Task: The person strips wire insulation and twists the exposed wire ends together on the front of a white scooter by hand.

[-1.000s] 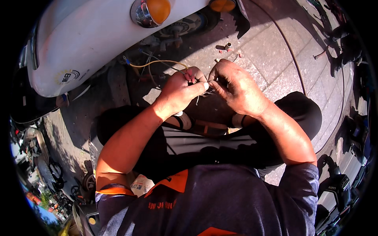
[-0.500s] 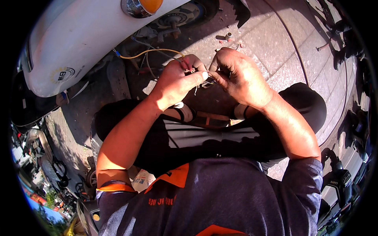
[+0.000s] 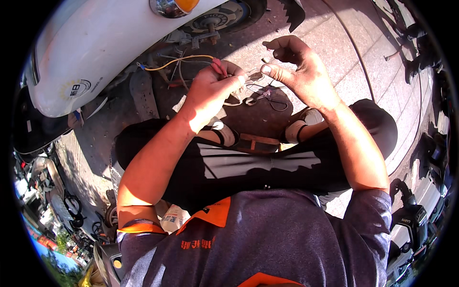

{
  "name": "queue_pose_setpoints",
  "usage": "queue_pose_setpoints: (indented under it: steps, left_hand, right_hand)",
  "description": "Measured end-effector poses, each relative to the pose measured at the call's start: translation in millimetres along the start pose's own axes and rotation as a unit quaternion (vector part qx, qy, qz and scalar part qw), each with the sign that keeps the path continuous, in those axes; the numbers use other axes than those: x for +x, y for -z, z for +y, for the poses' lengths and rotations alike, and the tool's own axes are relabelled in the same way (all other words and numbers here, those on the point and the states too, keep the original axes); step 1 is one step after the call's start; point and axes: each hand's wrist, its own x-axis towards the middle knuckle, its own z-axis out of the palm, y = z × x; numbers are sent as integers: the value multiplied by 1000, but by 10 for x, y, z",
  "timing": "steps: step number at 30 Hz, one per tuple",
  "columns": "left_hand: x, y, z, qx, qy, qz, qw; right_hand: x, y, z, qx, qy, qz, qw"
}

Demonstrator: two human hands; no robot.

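Note:
My left hand is closed, thumb and fingers pinched on thin wire ends. A red sleeve stands out at its knuckles, with a yellow wire curving from it to the white scooter body. My right hand is raised apart from the left, its thumb and fingers spread and nothing visible between them. Below and between the hands, a dark cable with a pale fitting lies in shadow. What exactly the left fingertips pinch is partly hidden.
The scooter's wheel shows at the top, beside an orange lamp. A long cable crosses the paving at right. A brick-coloured block lies between my feet. Other scooters stand at the right edge.
My right hand has let go near the left fingertips, moved up and right, and spread its fingers. The left hand keeps its pinch, and the cable below has come into view.

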Motion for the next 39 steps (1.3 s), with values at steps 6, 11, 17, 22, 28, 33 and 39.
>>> queue_pose_setpoints:
  steps: [6, 11, 17, 22, 28, 33, 39]
  left_hand:
    - [-13, 90, 54, -41, -33, 71, 996]
    - [-42, 36, 231, -52, -56, 56, 996]
    - [-75, 167, 136, -33, -74, 73, 994]
    - [-71, 218, 67, -48, -59, 50, 996]
    - [55, 268, -43, -30, -48, 58, 997]
    - [144, 385, -48, -25, -18, 89, 996]
    - [151, 320, -162, 16, -65, 96, 993]
  right_hand:
    - [75, -26, 234, -169, -130, 30, 976]
    - [-98, -626, 1328, -383, -98, -413, 820]
    - [-381, -1548, 1928, -474, -66, -488, 730]
    - [-580, -1905, 2185, -538, -36, -436, 720]
    - [-510, -1677, 2452, -421, -40, -416, 805]
    - [-73, -1151, 1551, -422, -85, -486, 760]
    - [346, 257, -119, 94, -183, -443, 873]
